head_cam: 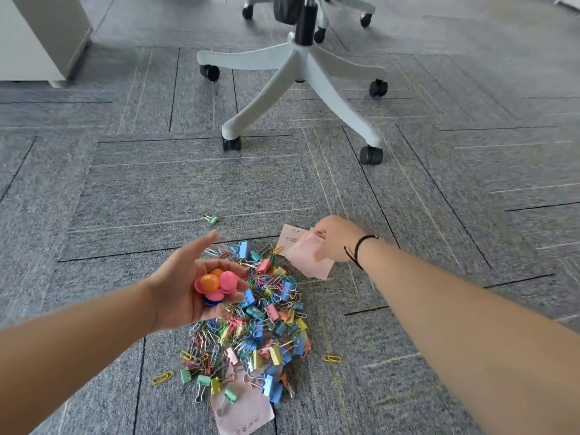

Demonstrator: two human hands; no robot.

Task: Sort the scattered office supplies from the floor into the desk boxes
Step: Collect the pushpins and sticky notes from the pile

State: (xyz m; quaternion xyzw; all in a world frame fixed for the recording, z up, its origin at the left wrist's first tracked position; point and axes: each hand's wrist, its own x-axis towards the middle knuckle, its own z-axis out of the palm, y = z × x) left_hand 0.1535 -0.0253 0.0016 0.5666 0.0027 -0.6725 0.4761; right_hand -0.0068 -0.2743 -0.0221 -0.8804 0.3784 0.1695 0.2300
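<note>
In the head view, the left hand (pixel 188 287) sat at centre left of the frame, palm up and cupped, its fingers curled loosely around a cluster of round magnets (pixel 215 285) in pink, orange and blue; the blue ones were mostly buried under the others, so their number could not be made out. At centre right, the right hand (pixel 337 238) reached down with its fingertips pinching a pink paper slip (pixel 309 257), which was blurred and crumpled; the fingertips themselves were hidden behind the hand. Just above it a second pale slip (pixel 290 237) lay flat on the carpet (pixel 157 189), carrying faint print too small to read. A third pink slip (pixel 243 409) lay at the lower centre, partly covered by clips, with a line of small writing near its bottom edge that was also illegible. Between the hands and down toward the lower centre spread the pile of binder clips and paper clips (pixel 260 324) in blue, green, yellow and pink, tangled so that single pieces were hard to separate. One green binder clip (pixel 211 219) lay apart above the pile, and stray yellow paper clips (pixel 331 358) lay beside it. An office chair base (pixel 301 73) stood in the upper centre, its seat cut off by the top edge, and a white cabinet (pixel 37 36) was cropped at the upper left.
</note>
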